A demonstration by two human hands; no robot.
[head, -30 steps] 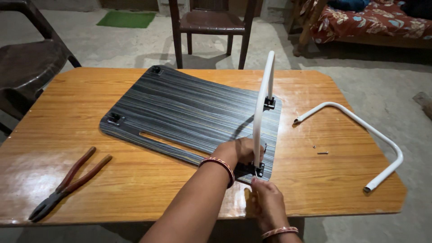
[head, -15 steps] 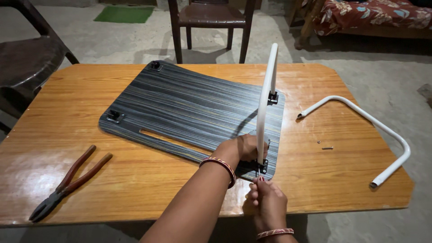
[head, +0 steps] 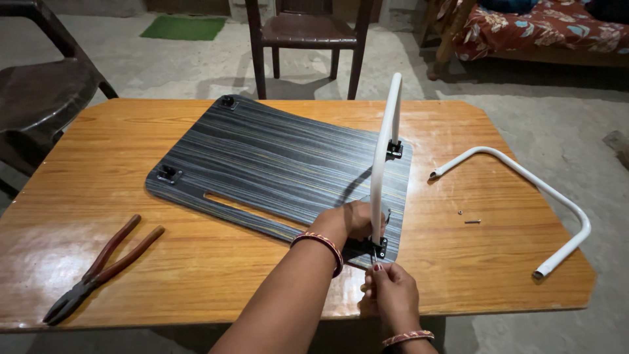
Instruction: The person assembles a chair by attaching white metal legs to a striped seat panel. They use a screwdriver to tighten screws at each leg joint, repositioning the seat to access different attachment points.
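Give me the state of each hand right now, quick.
Left hand: closed around the foot of the upright white tube leg.
Right hand: fingers pinched at the black bracket; what they hold cannot be told.

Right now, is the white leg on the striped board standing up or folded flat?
Standing up: the white leg rises from its brackets on the striped board, left hand at its base.

Lighting is dim and warm overall. Soft glare sheens the varnished table (head: 458,275) near its front edge. Shadows are faint and diffuse; the chair (head: 39,98) at left sits in deep shade. Focus is sharp centrally, with mild wide-angle distortion at the edges.
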